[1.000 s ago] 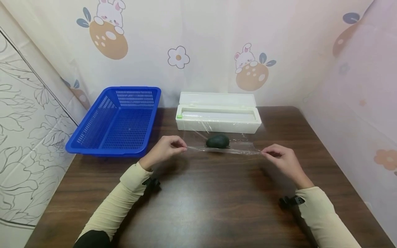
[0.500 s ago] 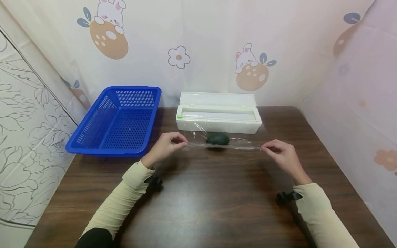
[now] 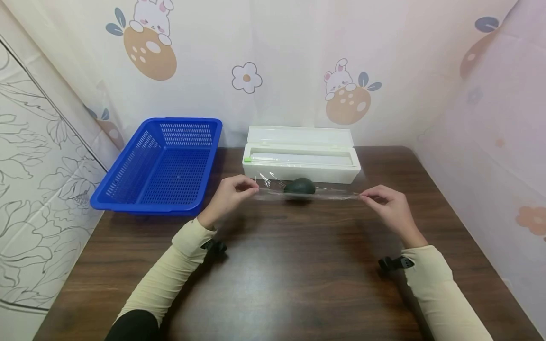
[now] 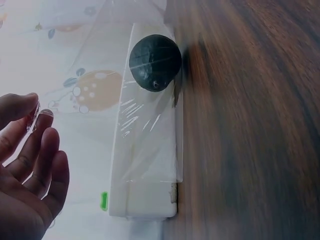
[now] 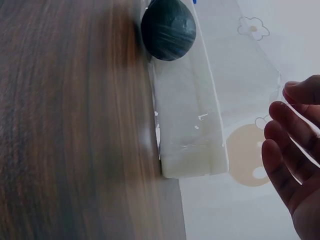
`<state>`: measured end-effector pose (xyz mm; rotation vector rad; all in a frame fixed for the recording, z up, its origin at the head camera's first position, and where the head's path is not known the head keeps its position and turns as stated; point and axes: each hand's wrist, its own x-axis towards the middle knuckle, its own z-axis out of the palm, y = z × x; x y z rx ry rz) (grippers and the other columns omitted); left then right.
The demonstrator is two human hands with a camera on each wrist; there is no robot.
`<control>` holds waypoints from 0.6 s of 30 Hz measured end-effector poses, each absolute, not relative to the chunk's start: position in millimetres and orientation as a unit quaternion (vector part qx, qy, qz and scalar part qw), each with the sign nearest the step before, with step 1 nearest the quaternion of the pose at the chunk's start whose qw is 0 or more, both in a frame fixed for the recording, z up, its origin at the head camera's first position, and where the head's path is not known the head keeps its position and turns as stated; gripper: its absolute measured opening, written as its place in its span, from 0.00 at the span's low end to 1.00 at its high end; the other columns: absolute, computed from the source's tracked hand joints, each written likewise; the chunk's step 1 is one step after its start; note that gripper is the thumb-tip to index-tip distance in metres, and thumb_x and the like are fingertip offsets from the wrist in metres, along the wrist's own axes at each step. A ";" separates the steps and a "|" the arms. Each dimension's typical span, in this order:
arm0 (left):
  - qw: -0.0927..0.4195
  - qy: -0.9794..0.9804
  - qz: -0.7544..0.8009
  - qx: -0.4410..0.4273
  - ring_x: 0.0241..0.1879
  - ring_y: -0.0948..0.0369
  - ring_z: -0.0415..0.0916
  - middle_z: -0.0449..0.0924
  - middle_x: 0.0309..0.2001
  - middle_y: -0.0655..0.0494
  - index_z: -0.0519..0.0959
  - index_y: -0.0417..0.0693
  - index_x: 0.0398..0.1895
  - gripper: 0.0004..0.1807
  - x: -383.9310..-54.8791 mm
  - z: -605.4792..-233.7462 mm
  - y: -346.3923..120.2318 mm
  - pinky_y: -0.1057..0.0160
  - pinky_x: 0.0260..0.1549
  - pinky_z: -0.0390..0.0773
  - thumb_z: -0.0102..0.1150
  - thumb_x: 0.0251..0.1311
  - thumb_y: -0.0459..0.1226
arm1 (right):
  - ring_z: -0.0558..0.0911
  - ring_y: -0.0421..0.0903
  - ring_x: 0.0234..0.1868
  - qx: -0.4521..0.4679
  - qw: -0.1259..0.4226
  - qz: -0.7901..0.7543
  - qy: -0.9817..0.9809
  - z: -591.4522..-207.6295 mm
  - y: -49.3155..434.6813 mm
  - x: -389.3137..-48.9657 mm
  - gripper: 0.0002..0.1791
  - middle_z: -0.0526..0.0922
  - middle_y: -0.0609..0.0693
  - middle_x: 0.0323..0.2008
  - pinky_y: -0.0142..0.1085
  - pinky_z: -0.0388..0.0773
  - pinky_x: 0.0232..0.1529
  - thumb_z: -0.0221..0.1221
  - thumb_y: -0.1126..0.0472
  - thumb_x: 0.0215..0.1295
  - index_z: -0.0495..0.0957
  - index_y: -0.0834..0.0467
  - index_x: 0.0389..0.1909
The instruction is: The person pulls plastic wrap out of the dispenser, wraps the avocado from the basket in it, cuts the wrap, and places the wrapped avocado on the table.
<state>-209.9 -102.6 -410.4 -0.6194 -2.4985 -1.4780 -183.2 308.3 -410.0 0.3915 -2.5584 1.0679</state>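
Observation:
A dark green avocado (image 3: 300,186) lies on its side just in front of a white plastic-wrap box (image 3: 298,171), with clear plastic wrap (image 3: 334,194) around its near side. My left hand (image 3: 228,198) pinches one corner of the wrap between thumb and index finger. At the other corner, my right hand (image 3: 391,208) pinches the wrap likewise. The film's free edge stretches between the two hands, raised in front of the avocado. In the left wrist view, the film (image 4: 145,150) overlaps the box, and the avocado (image 4: 155,62) shows its stem end.
The wrap box's lid (image 3: 300,136) stands up at the back, with the roll (image 3: 298,158) inside and a green slider (image 3: 247,160) at its left end. A blue perforated basket (image 3: 149,208) is on the left of the brown wooden table (image 3: 281,274). Patterned curtains (image 3: 290,47) hang behind.
Both hands have moved away from me towards the box, lifting the wrap's front edge over the avocado's near side. The avocado has shifted slightly towards the box.

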 end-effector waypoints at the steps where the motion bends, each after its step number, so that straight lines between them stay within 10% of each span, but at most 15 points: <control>1: 0.084 -0.836 -0.501 -0.205 0.36 0.60 0.81 0.87 0.35 0.49 0.86 0.43 0.35 0.04 -210.5 -409.8 -101.9 0.65 0.40 0.80 0.67 0.58 0.34 | 0.76 0.26 0.36 0.136 0.168 0.377 -0.900 -409.1 308.0 -183.3 0.03 0.84 0.42 0.33 0.18 0.73 0.39 0.66 0.63 0.61 0.86 0.56 0.35; 18: 0.091 -0.805 -0.558 -0.180 0.32 0.66 0.78 0.86 0.34 0.44 0.84 0.39 0.35 0.07 -218.6 -405.1 -93.1 0.70 0.35 0.79 0.66 0.59 0.35 | 0.77 0.29 0.37 0.115 0.123 0.396 -0.903 -396.8 300.0 -187.2 0.06 0.86 0.49 0.35 0.22 0.72 0.39 0.65 0.60 0.63 0.85 0.57 0.37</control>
